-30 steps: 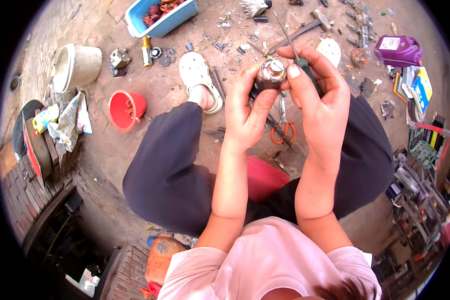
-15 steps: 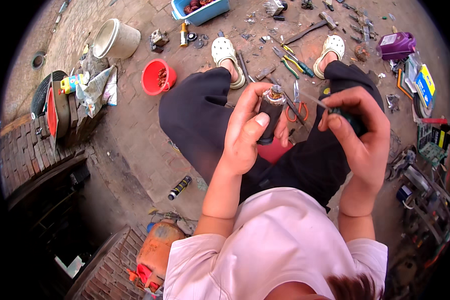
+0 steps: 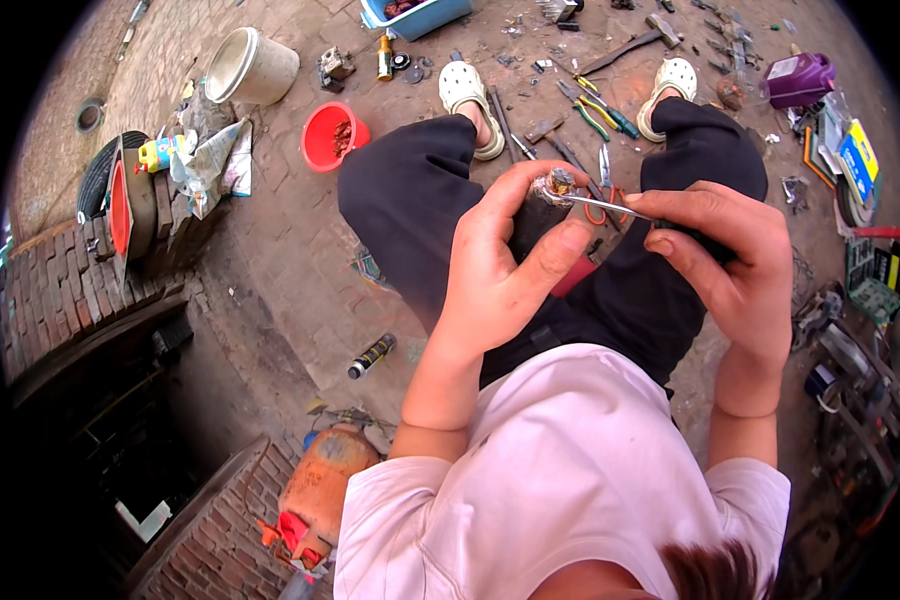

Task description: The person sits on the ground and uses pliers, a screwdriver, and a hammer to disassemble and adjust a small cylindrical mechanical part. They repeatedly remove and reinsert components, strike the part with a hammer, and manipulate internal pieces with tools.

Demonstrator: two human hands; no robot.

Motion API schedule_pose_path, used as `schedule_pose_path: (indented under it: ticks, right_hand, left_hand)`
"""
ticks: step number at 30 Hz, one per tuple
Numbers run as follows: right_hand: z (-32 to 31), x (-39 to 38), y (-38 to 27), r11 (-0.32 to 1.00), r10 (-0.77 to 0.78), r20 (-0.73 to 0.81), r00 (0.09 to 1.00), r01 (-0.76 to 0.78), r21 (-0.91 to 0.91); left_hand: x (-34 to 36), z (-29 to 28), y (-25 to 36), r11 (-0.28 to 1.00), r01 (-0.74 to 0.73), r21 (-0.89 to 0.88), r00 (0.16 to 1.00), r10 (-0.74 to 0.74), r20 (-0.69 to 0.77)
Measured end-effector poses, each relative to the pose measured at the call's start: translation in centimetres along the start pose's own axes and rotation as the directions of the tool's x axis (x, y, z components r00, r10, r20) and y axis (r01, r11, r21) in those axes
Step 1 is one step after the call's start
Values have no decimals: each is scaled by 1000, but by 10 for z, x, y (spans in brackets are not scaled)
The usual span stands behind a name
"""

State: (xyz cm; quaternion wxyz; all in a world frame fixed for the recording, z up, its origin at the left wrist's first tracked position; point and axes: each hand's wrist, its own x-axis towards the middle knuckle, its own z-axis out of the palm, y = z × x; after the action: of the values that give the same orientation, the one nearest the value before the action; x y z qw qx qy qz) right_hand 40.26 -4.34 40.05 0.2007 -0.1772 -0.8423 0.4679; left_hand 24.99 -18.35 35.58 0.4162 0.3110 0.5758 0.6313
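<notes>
My left hand (image 3: pixel 490 270) is wrapped round a dark cylinder (image 3: pixel 537 222) with a worn, coppery metal end, held upright over my lap. My right hand (image 3: pixel 735 260) grips a thin-shafted screwdriver (image 3: pixel 610 207) between thumb and fingers. Its tip meets the rim of the cylinder's metal end. Most of the screwdriver's dark handle is hidden inside my right palm. Below the cylinder, a patch of red (image 3: pixel 573 277) shows between my thighs. Orange-handled scissors (image 3: pixel 604 180) lie on the ground just beyond my hands.
Past my feet lie pliers (image 3: pixel 588 112), a hammer (image 3: pixel 635 50) and scattered metal parts. A red bucket (image 3: pixel 335 137), a white bucket (image 3: pixel 253 67) and a blue basin (image 3: pixel 420 22) stand to the left. A purple jug (image 3: pixel 798 80) is far right; a black can (image 3: pixel 372 356) lies left.
The screwdriver has come left, and its tip now touches the cylinder's metal end. My left hand has tilted the cylinder slightly. The whole view has shifted a little.
</notes>
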Motion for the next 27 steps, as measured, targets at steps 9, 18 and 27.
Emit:
schedule_pose_path:
  ticks: [9,18,27]
  right_hand:
    - [15,1,8,948,-223,-3,975,216,-235]
    - [40,-7,25,929,-298,-64,953,274,-249]
    - [69,-11,42,888,-390,-230,891,298,-350]
  left_hand:
    - [-3,-2,-9,929,-39,368,972,121,-203]
    - [-5,-2,-14,908,-39,418,935,180,-304]
    - [0,-5,-21,925,63,374,934,77,-348]
